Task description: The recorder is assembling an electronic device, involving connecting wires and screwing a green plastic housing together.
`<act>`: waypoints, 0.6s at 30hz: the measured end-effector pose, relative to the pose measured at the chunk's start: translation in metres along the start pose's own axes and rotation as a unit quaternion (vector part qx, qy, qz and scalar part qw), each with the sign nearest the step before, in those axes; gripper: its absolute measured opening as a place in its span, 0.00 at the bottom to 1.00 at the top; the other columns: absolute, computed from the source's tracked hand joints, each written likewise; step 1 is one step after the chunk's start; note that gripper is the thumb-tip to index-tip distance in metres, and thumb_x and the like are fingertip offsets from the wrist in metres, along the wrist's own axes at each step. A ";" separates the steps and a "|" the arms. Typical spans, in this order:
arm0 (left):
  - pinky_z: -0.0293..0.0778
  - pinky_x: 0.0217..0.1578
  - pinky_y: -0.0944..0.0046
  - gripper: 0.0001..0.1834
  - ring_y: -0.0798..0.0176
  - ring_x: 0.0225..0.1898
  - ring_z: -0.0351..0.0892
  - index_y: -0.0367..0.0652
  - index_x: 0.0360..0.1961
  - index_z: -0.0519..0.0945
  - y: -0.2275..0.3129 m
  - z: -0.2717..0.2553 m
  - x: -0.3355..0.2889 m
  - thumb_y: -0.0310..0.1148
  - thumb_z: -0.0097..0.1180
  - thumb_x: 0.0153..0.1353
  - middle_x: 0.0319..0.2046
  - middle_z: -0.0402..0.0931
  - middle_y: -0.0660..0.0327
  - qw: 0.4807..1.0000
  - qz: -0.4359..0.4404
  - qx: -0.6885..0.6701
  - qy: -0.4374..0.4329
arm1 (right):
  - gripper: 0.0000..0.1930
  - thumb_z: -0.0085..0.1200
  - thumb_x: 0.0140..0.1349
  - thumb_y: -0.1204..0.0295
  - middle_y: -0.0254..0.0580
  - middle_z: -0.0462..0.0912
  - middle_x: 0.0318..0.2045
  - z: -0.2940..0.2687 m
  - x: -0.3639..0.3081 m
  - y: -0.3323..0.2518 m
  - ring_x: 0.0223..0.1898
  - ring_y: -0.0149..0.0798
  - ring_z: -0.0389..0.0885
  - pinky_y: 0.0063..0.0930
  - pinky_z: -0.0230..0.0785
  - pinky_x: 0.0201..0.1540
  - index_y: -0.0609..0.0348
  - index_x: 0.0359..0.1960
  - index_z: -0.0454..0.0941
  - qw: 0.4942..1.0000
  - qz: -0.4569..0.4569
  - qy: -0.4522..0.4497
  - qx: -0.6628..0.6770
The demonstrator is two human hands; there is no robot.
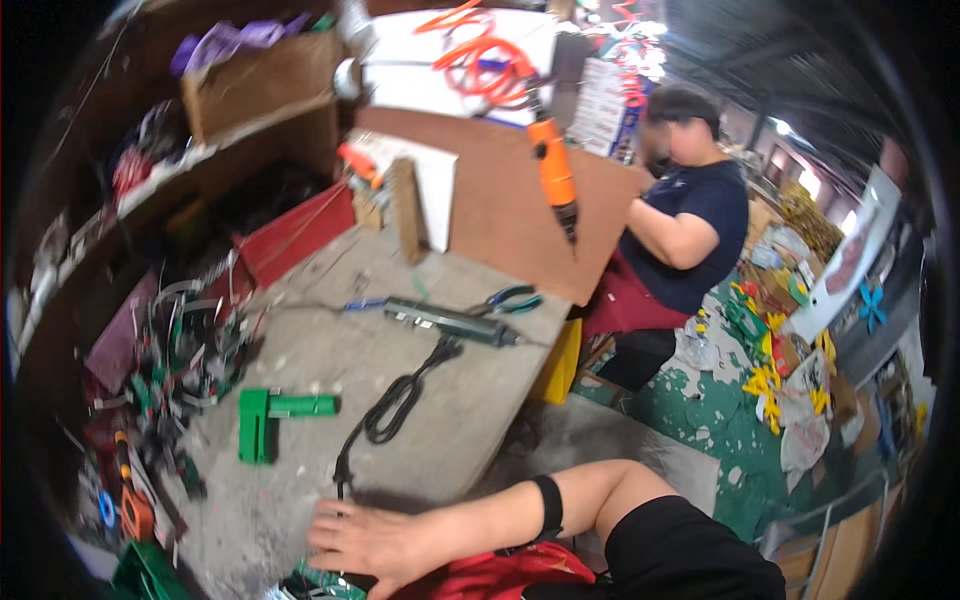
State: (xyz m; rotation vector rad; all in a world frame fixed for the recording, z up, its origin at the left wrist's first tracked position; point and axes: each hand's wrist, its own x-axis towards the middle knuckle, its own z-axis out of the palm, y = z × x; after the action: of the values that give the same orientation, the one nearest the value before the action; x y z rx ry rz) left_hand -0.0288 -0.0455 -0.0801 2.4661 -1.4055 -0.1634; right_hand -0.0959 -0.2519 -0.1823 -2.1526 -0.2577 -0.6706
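Observation:
My right hand reaches in from the lower right, low over the near edge of the table. Its back faces up, the fingers stretch left and the thumb stands apart. Beneath it shows a bit of green material, partly hidden. Close to the fingers, a black cable runs up to a loose coil. Farther off lies a dark, stick-shaped electric tool, with blue-handled pliers beside it. A green plastic T-shaped part rests left of the coil. My left hand is out of view.
Tangled wires and small parts heap up at the left, near orange-handled scissors. Behind are a red bin and a wooden block. An orange power tool hangs above. A co-worker sits beyond the table.

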 end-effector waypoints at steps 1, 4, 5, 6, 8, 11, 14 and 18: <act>0.76 0.40 0.55 0.21 0.51 0.37 0.78 0.37 0.45 0.79 0.012 0.054 0.046 0.42 0.67 0.58 0.37 0.77 0.51 0.998 -0.006 -0.039 0.057 | 0.40 0.70 0.36 0.46 0.49 0.71 0.50 -0.049 0.001 0.061 0.58 0.56 0.66 0.54 0.55 0.63 0.58 0.50 0.72 0.995 -0.033 -0.064 -0.076; 0.76 0.38 0.58 0.19 0.52 0.36 0.77 0.36 0.45 0.79 0.011 0.113 0.091 0.36 0.67 0.58 0.37 0.77 0.51 0.990 0.044 -0.093 0.093 | 0.40 0.67 0.43 0.42 0.51 0.73 0.53 -0.086 -0.009 0.105 0.57 0.57 0.68 0.56 0.57 0.61 0.59 0.52 0.72 0.982 -0.062 -0.064 -0.168; 0.76 0.37 0.59 0.19 0.53 0.35 0.77 0.35 0.46 0.79 0.010 0.115 0.089 0.35 0.67 0.58 0.37 0.77 0.51 0.987 0.038 -0.117 0.106 | 0.40 0.67 0.44 0.42 0.51 0.74 0.50 -0.082 -0.009 0.103 0.55 0.56 0.70 0.55 0.58 0.60 0.60 0.51 0.72 0.982 -0.065 -0.069 -0.161; 0.76 0.36 0.60 0.19 0.54 0.35 0.77 0.35 0.46 0.79 0.009 0.117 0.089 0.35 0.67 0.58 0.37 0.77 0.51 0.983 0.028 -0.136 0.119 | 0.40 0.66 0.44 0.42 0.52 0.75 0.48 -0.078 -0.009 0.104 0.53 0.55 0.72 0.53 0.59 0.59 0.60 0.50 0.72 0.984 -0.071 -0.073 -0.149; 0.77 0.34 0.60 0.19 0.55 0.33 0.78 0.35 0.47 0.79 0.008 0.121 0.086 0.35 0.67 0.58 0.38 0.78 0.51 0.982 0.035 -0.129 0.130 | 0.40 0.65 0.44 0.41 0.51 0.76 0.45 -0.072 -0.011 0.110 0.50 0.54 0.73 0.51 0.62 0.56 0.60 0.49 0.72 0.974 -0.121 -0.023 -0.191; 0.77 0.33 0.61 0.21 0.56 0.31 0.80 0.33 0.47 0.78 0.004 0.123 0.087 0.35 0.67 0.58 0.39 0.80 0.49 0.981 0.008 -0.148 0.126 | 0.39 0.64 0.45 0.40 0.51 0.76 0.45 -0.074 -0.013 0.107 0.51 0.54 0.73 0.50 0.63 0.54 0.60 0.48 0.72 0.979 -0.113 0.002 -0.170; 0.77 0.34 0.62 0.21 0.57 0.32 0.80 0.33 0.48 0.78 0.015 0.111 0.092 0.35 0.67 0.58 0.37 0.80 0.49 0.985 0.005 -0.140 0.102 | 0.38 0.64 0.46 0.40 0.51 0.75 0.46 -0.078 -0.014 0.104 0.51 0.55 0.73 0.50 0.63 0.54 0.59 0.47 0.72 0.984 -0.080 -0.021 -0.160; 0.77 0.34 0.62 0.20 0.59 0.32 0.79 0.33 0.48 0.78 0.009 0.105 0.081 0.34 0.67 0.58 0.35 0.81 0.50 0.975 -0.049 -0.202 0.076 | 0.37 0.64 0.46 0.40 0.51 0.75 0.45 -0.063 -0.016 0.100 0.50 0.56 0.73 0.51 0.63 0.53 0.58 0.46 0.72 0.986 -0.082 0.010 -0.144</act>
State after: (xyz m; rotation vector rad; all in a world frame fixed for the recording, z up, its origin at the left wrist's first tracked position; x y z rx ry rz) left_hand -0.0200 -0.1399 -0.1726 2.1604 -1.0661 -0.2490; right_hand -0.0928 -0.3624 -0.2266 -2.4164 -0.3471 -0.8683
